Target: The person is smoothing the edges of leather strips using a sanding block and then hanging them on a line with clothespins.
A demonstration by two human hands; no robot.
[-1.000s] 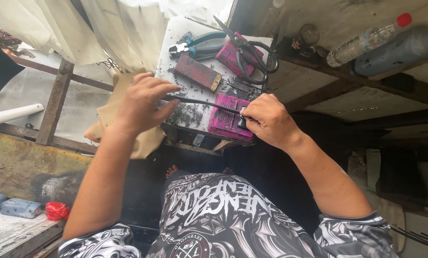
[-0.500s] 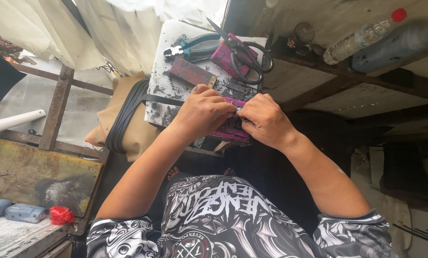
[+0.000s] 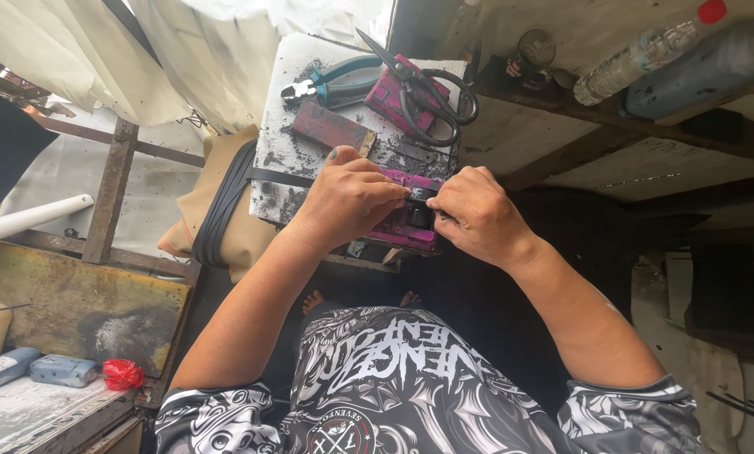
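Note:
My left hand (image 3: 349,199) and my right hand (image 3: 473,214) meet over a pink rectangular block (image 3: 404,227) at the near edge of a sooty white work slab (image 3: 281,126). Both hands pinch a small dark piece (image 3: 419,204) on top of that block. A black strap (image 3: 263,176) runs from under my left hand off the slab's left side. Further back on the slab lie a dark red block (image 3: 329,127), a second pink block (image 3: 395,97), black scissors (image 3: 427,88) and green-handled pliers (image 3: 330,82).
A tan cushion (image 3: 202,220) with black bands sits left of the slab. A clear bottle with a red cap (image 3: 646,55) and a dark bottle (image 3: 713,67) lie on the bench at right. A white pipe (image 3: 28,219) and rusty frame (image 3: 74,303) stand left.
My left hand has moved right along the black strap to join my right hand on the pink block. The camera has come closer to the slab.

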